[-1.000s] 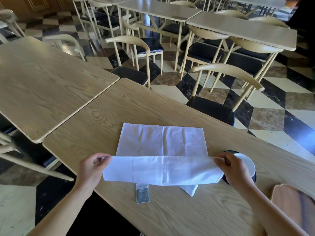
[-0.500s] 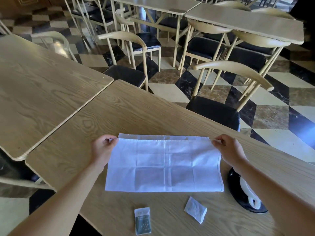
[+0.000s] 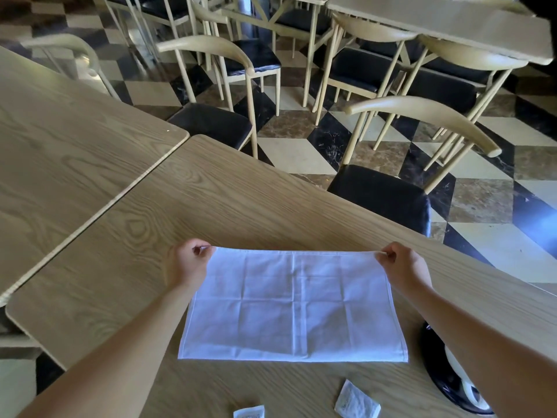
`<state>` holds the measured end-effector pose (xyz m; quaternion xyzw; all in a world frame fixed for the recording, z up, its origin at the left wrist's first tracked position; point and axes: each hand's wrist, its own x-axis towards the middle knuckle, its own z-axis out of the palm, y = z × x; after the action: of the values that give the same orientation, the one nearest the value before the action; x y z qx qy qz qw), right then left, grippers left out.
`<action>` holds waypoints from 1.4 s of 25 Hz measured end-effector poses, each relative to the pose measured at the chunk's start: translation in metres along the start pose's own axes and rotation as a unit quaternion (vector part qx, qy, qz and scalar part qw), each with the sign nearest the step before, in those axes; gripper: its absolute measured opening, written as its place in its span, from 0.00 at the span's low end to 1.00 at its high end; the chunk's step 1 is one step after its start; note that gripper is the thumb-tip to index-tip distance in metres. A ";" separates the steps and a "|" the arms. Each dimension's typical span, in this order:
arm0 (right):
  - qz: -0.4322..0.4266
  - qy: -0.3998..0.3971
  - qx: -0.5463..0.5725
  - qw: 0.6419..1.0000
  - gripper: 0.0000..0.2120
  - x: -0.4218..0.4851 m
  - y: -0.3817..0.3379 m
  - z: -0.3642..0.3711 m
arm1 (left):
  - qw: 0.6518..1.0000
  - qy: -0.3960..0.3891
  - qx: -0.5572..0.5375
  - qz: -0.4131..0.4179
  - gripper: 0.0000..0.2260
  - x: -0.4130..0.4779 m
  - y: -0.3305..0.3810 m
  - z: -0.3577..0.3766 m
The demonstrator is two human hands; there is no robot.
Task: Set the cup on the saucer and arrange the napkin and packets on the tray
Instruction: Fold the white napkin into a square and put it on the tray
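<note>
The napkin [image 3: 294, 303] lies flat on the table [image 3: 241, 212], a white rectangle doubled over, with its long axis running side to side between the two hands. The left hand [image 3: 185, 265] pinches the far left corner between thumb and fingertips, and the right hand [image 3: 402, 263] pinches the far right corner the same way, so each grip is pressed together on cloth at one end of the far edge. From both grips the body of the napkin stretches back toward the person, its near edge lying straight and free on the table.

That layout probably decides the next move: with both far corners held, the cloth can be drawn toward the near edge, or one corner carried across to the other along the long axis. Neither hand is nearer; they sit level at opposite ends.

Two small packets [image 3: 357, 405] rest on the table nearer the person than the napkin's near edge, closer to the right grip's side. A dark saucer [image 3: 437, 369] shows just under the right forearm, mostly hidden. No tray is in view.
</note>
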<state>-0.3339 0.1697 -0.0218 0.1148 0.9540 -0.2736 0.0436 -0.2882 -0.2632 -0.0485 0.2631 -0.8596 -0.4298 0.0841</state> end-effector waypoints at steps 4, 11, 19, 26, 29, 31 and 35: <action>-0.002 0.025 0.005 1.000 0.08 -0.003 -0.001 0.001 | 0.998 0.034 0.039 0.044 0.10 -0.016 0.003 -0.009; -0.241 -0.003 -0.096 0.966 0.23 -0.114 -0.040 0.033 | 0.918 -0.073 0.292 0.259 0.24 -0.148 -0.039 -0.014; -0.273 -0.079 -0.233 0.930 0.34 -0.167 -0.063 0.102 | 0.908 -0.104 0.367 0.175 0.33 -0.170 -0.052 -0.014; -0.143 -0.062 -0.249 0.956 0.40 -0.148 0.028 0.049 | 0.912 -0.108 0.363 0.158 0.34 -0.172 -0.039 -0.022; -0.144 -0.073 -0.221 0.962 0.41 -0.148 0.025 0.046 | 0.930 -0.072 0.344 0.106 0.31 -0.175 -0.033 -0.029; -0.141 -0.076 -0.219 0.962 0.41 -0.148 0.023 0.045 | 0.941 -0.050 0.330 0.064 0.27 -0.174 -0.033 -0.036; -0.140 -0.077 -0.204 0.966 0.40 -0.147 0.024 0.046 | 0.955 -0.066 0.285 -0.041 0.19 -0.170 -0.025 -0.046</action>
<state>-0.1843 0.1363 -0.0515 -0.0532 0.9899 -0.0845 0.1008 -0.1171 -0.2184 -0.0257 0.2818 -0.9387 -0.1862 -0.0690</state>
